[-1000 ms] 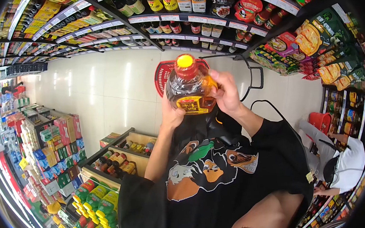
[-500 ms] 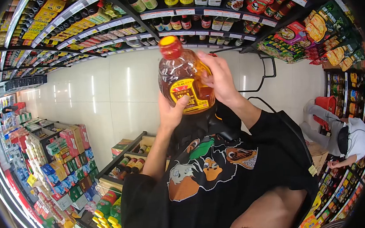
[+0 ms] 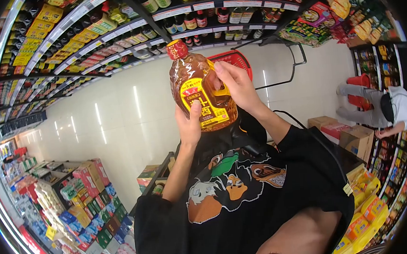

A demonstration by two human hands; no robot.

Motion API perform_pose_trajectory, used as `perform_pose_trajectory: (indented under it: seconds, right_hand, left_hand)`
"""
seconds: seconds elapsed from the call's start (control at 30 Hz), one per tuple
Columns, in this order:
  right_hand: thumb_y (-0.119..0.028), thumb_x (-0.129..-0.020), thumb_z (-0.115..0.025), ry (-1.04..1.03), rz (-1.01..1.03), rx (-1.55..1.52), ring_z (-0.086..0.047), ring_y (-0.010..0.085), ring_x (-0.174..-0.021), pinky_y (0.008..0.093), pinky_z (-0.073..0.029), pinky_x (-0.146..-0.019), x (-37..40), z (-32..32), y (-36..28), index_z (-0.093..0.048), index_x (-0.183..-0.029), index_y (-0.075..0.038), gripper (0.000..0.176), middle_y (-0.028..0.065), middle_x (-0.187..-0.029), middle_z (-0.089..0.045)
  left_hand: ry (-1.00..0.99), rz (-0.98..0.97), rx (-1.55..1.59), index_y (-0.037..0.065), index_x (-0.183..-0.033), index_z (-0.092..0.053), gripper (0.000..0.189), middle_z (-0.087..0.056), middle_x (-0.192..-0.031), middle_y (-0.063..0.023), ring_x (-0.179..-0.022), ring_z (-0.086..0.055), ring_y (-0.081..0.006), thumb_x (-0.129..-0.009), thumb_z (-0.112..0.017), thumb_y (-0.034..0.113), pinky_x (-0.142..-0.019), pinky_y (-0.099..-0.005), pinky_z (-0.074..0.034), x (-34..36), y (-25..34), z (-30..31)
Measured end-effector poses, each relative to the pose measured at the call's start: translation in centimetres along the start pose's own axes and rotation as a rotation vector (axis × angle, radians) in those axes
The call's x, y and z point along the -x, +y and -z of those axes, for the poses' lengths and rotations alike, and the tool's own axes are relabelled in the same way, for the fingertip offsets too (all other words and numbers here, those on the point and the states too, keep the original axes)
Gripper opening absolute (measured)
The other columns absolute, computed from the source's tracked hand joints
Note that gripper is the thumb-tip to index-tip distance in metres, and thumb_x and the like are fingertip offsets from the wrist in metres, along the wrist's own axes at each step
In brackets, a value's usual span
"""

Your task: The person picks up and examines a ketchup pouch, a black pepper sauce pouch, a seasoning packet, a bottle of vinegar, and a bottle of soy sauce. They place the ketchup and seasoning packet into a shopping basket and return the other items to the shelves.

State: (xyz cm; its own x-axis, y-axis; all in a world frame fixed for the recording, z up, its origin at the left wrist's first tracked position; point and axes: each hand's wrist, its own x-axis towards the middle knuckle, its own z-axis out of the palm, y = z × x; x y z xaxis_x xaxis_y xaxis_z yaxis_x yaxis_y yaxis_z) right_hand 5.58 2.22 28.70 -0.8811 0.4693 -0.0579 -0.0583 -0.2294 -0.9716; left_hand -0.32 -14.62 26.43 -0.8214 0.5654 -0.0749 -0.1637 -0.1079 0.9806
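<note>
A large bottle of cooking wine [image 3: 191,82] with a red cap, a yellow handle and a yellow-and-brown label stands nearly upright in front of my chest, leaning a little to the left. My left hand [image 3: 190,124] supports its lower left side, thumb resting on the label. With my right hand [image 3: 236,82] I grip the yellow handle, fingers wrapped through it. Part of a red shopping basket [image 3: 236,60] shows behind the bottle and my right hand.
Shelves of sauce bottles [image 3: 195,25] run along the far side. Stacked boxed goods [image 3: 83,203] stand at left. Cardboard boxes [image 3: 357,141] and a person in a white top [image 3: 398,107] are at right. A black metal frame [image 3: 298,55] is beyond my right hand.
The view has shifted, and the red basket has come into sight behind the bottle. The bottle's label now faces me more squarely and sharply. Both hands keep their hold.
</note>
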Motion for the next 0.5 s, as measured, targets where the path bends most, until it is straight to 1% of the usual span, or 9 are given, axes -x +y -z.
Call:
perform_pose_trajectory:
  seconds: [0.07, 0.1, 0.17, 0.2, 0.27, 0.3, 0.33, 0.4, 0.5]
  right_hand:
    - [-0.028, -0.106, -0.051, 0.037, 0.057, 0.048, -0.054, 0.0064, -0.075, 0.0230, -0.045, -0.073, 0.4, 0.0, -0.1, -0.063, -0.097, 0.001, 0.033, -0.0004, -0.077, -0.057]
    - [-0.028, -0.106, -0.051, 0.052, 0.057, 0.059, -0.054, 0.0064, -0.075, 0.0230, -0.045, -0.073, 0.7, 0.1, -0.1, -0.063, -0.097, 0.001, 0.033, -0.0004, -0.077, -0.057]
    - [-0.024, -0.105, -0.055, 0.051, 0.032, 0.076, -0.060, 0.0090, -0.090, 0.0249, -0.048, -0.083, 1.3, 0.2, -0.2, -0.063, -0.104, 0.002, 0.027, 0.0033, -0.091, -0.062]
    - [-0.024, -0.105, -0.055, 0.061, 0.032, 0.082, -0.060, 0.0090, -0.090, 0.0249, -0.048, -0.083, 1.4, 0.2, -0.2, -0.063, -0.104, 0.002, 0.027, 0.0033, -0.091, -0.062]
    - [-0.022, -0.103, -0.057, 0.074, 0.155, 0.199, -0.060, 0.0112, -0.101, 0.0267, -0.049, -0.088, 1.7, 0.5, 0.2, -0.063, -0.109, 0.002, 0.026, 0.0063, -0.104, -0.061]
    - [-0.023, -0.103, -0.058, 0.042, 0.149, 0.245, -0.058, 0.0126, -0.107, 0.0280, -0.049, -0.091, 1.7, 0.9, 0.3, -0.063, -0.111, 0.003, 0.028, 0.0075, -0.114, -0.058]
    - [-0.023, -0.103, -0.058, 0.046, 0.145, 0.247, -0.058, 0.0126, -0.107, 0.0280, -0.049, -0.091, 1.9, 1.1, 0.2, -0.063, -0.111, 0.003, 0.028, 0.0075, -0.114, -0.058]
    - [-0.023, -0.102, -0.058, 0.048, 0.067, 0.191, -0.059, 0.0140, -0.108, 0.0286, -0.049, -0.092, 2.2, 1.4, -0.4, -0.063, -0.112, 0.003, 0.028, 0.0068, -0.116, -0.058]
    - [-0.020, -0.103, -0.057, 0.028, 0.072, 0.187, -0.058, 0.0151, -0.110, 0.0282, -0.049, -0.092, 1.8, 2.7, -0.6, -0.062, -0.116, 0.003, 0.027, 0.0071, -0.118, -0.057]
  left_hand:
    - [-0.025, 0.007, 0.023, -0.005, -0.129, -0.052, 0.049, -0.063, -0.119, -0.0119, -0.108, -0.059, -0.0177, -0.099, -0.063, 0.032, -0.097, -0.0346, -0.046, -0.3, -0.3, 0.4]
    - [-0.045, 0.012, 0.034, -0.005, -0.129, -0.051, 0.050, -0.062, -0.120, -0.0120, -0.108, -0.058, -0.0179, -0.099, -0.063, 0.033, -0.098, -0.0347, -0.046, -0.4, -0.4, 0.6]
    - [-0.071, 0.026, 0.063, -0.004, -0.130, -0.050, 0.051, -0.062, -0.120, -0.0124, -0.110, -0.058, -0.0183, -0.098, -0.063, 0.034, -0.099, -0.0348, -0.045, -0.7, -0.4, 0.7]
    - [-0.081, 0.030, 0.069, -0.004, -0.130, -0.050, 0.051, -0.062, -0.120, -0.0124, -0.110, -0.058, -0.0183, -0.098, -0.063, 0.034, -0.099, -0.0348, -0.045, -0.8, -0.5, 0.6]
    - [-0.042, 0.014, 0.094, -0.004, -0.128, -0.052, 0.049, -0.062, -0.120, -0.0125, -0.109, -0.058, -0.0181, -0.099, -0.062, 0.033, -0.098, -0.0343, -0.045, -1.1, -0.8, 0.3]
    - [-0.038, -0.002, 0.111, -0.004, -0.127, -0.053, 0.046, -0.062, -0.119, -0.0125, -0.109, -0.058, -0.0180, -0.100, -0.061, 0.032, -0.097, -0.0340, -0.046, -1.4, -0.9, -0.1]
    - [-0.040, 0.003, 0.113, -0.004, -0.127, -0.053, 0.046, -0.062, -0.119, -0.0125, -0.109, -0.058, -0.0180, -0.100, -0.061, 0.032, -0.097, -0.0340, -0.046, -1.7, -1.0, -0.3]
    - [-0.060, 0.027, 0.093, -0.005, -0.126, -0.054, 0.044, -0.062, -0.118, -0.0120, -0.107, -0.058, -0.0176, -0.100, -0.060, 0.031, -0.096, -0.0340, -0.046, -2.3, -1.1, -0.6]
    - [-0.063, 0.052, 0.082, -0.004, -0.123, -0.056, 0.042, -0.064, -0.113, -0.0102, -0.102, -0.060, -0.0157, -0.099, -0.061, 0.030, -0.092, -0.0328, -0.048, -2.9, -0.8, -1.7]
